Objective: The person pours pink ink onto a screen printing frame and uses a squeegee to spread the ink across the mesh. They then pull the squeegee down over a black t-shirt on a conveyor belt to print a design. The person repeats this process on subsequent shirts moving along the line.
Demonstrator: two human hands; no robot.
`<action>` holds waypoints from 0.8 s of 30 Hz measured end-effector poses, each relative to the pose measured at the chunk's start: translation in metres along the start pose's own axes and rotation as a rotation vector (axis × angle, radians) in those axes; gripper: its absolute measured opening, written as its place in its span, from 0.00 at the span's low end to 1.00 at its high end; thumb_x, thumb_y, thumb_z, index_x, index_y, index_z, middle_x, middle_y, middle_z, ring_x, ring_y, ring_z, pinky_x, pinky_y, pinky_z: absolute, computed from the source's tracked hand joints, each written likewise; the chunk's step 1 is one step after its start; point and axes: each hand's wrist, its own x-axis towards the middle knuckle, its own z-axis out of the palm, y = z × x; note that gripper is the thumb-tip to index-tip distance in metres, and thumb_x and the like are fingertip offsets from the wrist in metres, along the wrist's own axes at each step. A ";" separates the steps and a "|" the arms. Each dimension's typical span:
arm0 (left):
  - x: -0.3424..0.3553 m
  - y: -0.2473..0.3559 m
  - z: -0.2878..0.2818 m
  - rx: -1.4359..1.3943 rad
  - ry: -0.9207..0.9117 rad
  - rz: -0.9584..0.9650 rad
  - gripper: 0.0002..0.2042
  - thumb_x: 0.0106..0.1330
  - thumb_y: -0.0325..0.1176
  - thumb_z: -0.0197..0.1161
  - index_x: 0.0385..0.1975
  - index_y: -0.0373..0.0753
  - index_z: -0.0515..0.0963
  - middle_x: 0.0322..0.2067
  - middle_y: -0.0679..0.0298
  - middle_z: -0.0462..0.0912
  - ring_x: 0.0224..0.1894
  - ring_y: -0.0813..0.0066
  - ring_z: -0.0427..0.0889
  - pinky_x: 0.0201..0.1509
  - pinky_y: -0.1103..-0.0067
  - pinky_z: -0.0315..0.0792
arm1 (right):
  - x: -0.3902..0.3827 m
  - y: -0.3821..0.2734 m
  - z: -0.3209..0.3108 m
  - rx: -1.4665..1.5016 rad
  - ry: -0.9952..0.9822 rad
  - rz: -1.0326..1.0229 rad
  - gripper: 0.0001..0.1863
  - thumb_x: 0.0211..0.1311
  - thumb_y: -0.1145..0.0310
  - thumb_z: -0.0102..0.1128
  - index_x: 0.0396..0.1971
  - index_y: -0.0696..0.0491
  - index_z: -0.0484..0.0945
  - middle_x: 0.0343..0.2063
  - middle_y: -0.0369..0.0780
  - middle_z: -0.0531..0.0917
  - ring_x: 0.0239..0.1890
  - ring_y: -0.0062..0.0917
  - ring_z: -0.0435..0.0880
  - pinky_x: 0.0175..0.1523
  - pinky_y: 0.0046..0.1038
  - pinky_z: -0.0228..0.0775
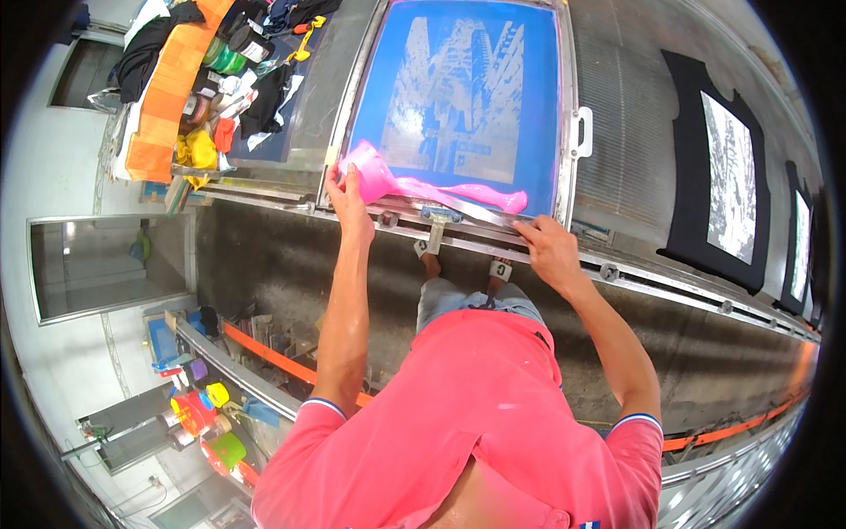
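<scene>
Print table: long grey metal-edged table [630, 115], stretching left to right in front of both hands
Screen: blue rectangular mesh in a metal frame [539, 106], straight ahead of both hands, long axis running away from them
Shirt: flat black fabric one with a white print [730, 176], well off past the right hand
Right hand: this one [553, 247] has its fingers pinched on one end of a thin, flat, pale strip [485, 212]
Left hand: this one [354, 207] is half curled round a small pink cup [368, 172]
Cup: above the screen's near left corner, so left hand's way closer; looks tipped sideways, inky end toward the right hand, can't make out the rim
Ink: glossy pink streak [493, 195] between the hands
Strip: slants from right hand up-left cupward, far end lost in pink
</scene>
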 end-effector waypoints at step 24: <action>-0.011 0.010 0.014 -0.511 -0.268 -0.091 0.27 0.72 0.48 0.46 0.67 0.40 0.67 0.60 0.57 0.76 0.64 0.60 0.74 0.67 0.59 0.68 | 0.019 -0.125 -0.063 -0.140 0.194 -0.327 0.15 0.51 0.71 0.60 0.40 0.59 0.82 0.31 0.40 0.78 0.38 0.31 0.78 0.38 0.31 0.70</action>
